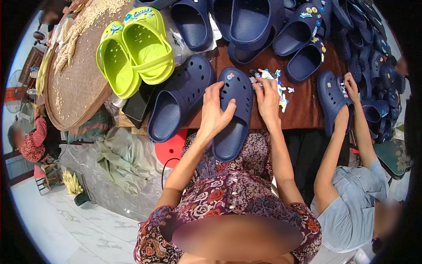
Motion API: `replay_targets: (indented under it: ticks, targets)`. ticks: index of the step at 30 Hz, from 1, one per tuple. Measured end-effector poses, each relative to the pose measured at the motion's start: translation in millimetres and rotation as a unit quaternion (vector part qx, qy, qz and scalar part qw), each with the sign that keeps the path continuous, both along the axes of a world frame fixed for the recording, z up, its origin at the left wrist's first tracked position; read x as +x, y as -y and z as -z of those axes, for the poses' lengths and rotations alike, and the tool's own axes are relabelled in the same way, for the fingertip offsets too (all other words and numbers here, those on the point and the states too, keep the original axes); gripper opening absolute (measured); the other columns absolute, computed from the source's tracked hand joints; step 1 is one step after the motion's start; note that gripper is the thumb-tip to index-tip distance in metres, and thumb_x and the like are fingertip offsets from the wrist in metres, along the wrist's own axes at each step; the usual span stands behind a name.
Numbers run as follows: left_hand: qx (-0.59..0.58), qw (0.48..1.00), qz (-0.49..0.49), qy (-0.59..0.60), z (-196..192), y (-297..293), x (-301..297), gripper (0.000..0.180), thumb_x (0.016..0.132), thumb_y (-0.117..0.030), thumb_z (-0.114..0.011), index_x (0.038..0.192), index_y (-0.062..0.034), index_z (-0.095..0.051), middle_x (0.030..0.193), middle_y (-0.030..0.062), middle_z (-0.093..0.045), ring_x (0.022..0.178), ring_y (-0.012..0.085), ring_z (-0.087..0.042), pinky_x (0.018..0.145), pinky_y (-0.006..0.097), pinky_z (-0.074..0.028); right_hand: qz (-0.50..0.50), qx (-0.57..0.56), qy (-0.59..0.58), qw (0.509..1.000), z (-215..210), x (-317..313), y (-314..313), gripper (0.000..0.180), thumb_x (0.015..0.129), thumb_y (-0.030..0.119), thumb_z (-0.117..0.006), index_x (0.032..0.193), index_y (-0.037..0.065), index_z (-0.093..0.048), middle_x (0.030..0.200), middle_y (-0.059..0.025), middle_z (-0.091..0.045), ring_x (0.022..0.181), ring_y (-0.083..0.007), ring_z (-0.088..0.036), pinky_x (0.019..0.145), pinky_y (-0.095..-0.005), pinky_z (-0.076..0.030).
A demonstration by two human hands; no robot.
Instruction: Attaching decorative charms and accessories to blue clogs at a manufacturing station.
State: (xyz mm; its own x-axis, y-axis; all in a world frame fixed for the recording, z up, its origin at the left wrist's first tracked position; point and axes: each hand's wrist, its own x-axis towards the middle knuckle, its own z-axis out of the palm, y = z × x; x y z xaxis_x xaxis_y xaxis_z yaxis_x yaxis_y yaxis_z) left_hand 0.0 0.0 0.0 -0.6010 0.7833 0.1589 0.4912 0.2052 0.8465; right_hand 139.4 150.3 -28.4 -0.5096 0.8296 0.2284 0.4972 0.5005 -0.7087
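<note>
At the near edge of the brown table (303, 112), navy clog (231, 116), with toe pointing away from the body and heel reaching back past the edge, above the lap. Runs lengthwise almost straight out from the body, with toe leaning slightly to the right. Carries a round swirl charm (230, 77) left of the toe's middle, with bare holes all around.

Grasped from the left by the left hand (214, 113), with fingers along the outer side and thumb across the top near the strap; clearly the nearer of the two, in full contact. To the right of the toe, just beside it, right hand (268, 103), with fingers bent and tips down by small pale pieces. Impossible to say whether pinching one or merely touching. From these right fingertips, clog directly to the left, across a narrow gap; long axis roughly in line with the right forearm. On the other side of the right hand, close by, loose pile of charms (276, 79), mostly white and blue.

Farther left, beside the left hand, second navy clog (193, 86), tilted with toe to the upper right. Beyond that, lime clogs (147, 53) as a pair. Well apart to the right, co-worker's hand (351, 87) at a strapped clog (327, 94).
</note>
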Motion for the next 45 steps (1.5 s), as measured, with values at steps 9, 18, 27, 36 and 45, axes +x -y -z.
replay_targets:
  ticks: [9,18,27,36,45]
  targets:
    - [-0.034,0.999,0.000,-0.005,-2.9,-3.5,-12.9,0.067,0.084,-0.026,-0.073,0.141,-0.0002,-0.048,0.135,0.0248,-0.053,0.123,0.0399,-0.057,0.104,0.045,-0.046,-0.089,0.118,-0.069,0.987,-28.1,-39.2,3.2,0.029,0.091,0.018,-0.071,0.118,0.009,-0.070,0.105,-0.0132,-0.057,0.098,-0.0325,-0.059,0.086,-0.0418,-0.049]
    - [0.004,1.000,-0.011,-0.013,9.0,-3.8,-9.2,0.067,0.082,-0.023,-0.075,0.140,-0.0004,-0.049,0.132,0.0230,-0.055,0.121,0.0375,-0.058,0.103,0.044,-0.047,-0.197,0.146,-0.015,0.969,-32.3,-58.7,-3.8,0.031,0.086,0.023,-0.075,0.116,0.017,-0.073,0.104,-0.0095,-0.058,0.098,-0.0289,-0.055,0.086,-0.0410,-0.049]
    - [0.001,1.000,-0.024,-0.017,10.3,-5.8,-6.7,0.068,0.081,-0.023,-0.075,0.138,0.0018,-0.049,0.132,0.0227,-0.055,0.122,0.0371,-0.057,0.104,0.044,-0.046,-0.233,0.115,-0.018,0.966,-33.8,-67.1,-8.8,0.032,0.081,0.021,-0.079,0.104,0.005,-0.064,0.102,-0.0097,-0.058,0.098,-0.0314,-0.056,0.084,-0.0429,-0.048]
    - [-0.001,1.000,-0.023,0.000,11.4,-5.8,-5.1,0.067,0.082,-0.023,-0.074,0.139,0.0018,-0.049,0.132,0.0231,-0.055,0.124,0.0379,-0.056,0.105,0.044,-0.046,-0.081,0.111,-0.031,0.990,-17.8,-62.4,-0.5,0.055,0.078,0.038,-0.084,0.117,0.004,-0.066,0.107,-0.0146,-0.060,0.101,-0.0364,-0.057,0.088,-0.0454,-0.047]
    - [-0.010,1.000,-0.020,-0.016,9.1,-8.9,-3.0,0.067,0.081,-0.024,-0.074,0.137,0.0023,-0.049,0.131,0.0236,-0.055,0.120,0.0391,-0.057,0.103,0.045,-0.046,-0.064,0.103,0.032,0.992,-21.9,-67.5,-1.0,0.056,0.078,0.046,-0.082,0.108,0.000,-0.074,0.101,-0.0163,-0.065,0.099,-0.0360,-0.059,0.086,-0.0457,-0.051]
